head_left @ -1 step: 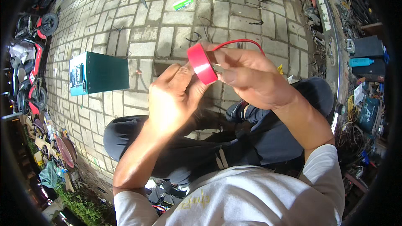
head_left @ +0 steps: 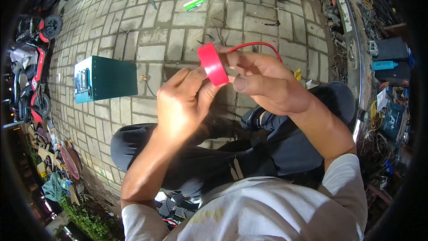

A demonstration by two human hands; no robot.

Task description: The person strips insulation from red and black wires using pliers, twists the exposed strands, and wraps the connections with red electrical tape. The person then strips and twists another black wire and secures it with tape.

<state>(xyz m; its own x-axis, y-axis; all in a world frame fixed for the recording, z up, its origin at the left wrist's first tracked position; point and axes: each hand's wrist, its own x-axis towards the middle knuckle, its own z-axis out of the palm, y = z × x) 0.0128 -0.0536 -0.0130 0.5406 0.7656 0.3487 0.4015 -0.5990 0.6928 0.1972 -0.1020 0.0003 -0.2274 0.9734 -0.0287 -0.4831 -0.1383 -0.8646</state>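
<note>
A roll of red electrical tape is held up between my two hands, tilted, with its glossy rim toward me. My left hand is closed against its left side; the fingertips are partly hidden behind the roll. From beside the roll, a red cable arcs over the fingers of my right hand and drops behind it. That hand is curled around the cable, its thumb tip just right of the roll. How cable and tape meet is hidden by roll and fingers.
A dark green box stands on the paving at left. Farther off lies a green-and-white packet. Red motorbikes line the left side; tools, wires and a dark green case crowd the right edge. My bent legs are below.
The tape roll has shifted slightly up and left and turned a little. My right thumb has drawn away from its edge. My left hand has barely moved.
</note>
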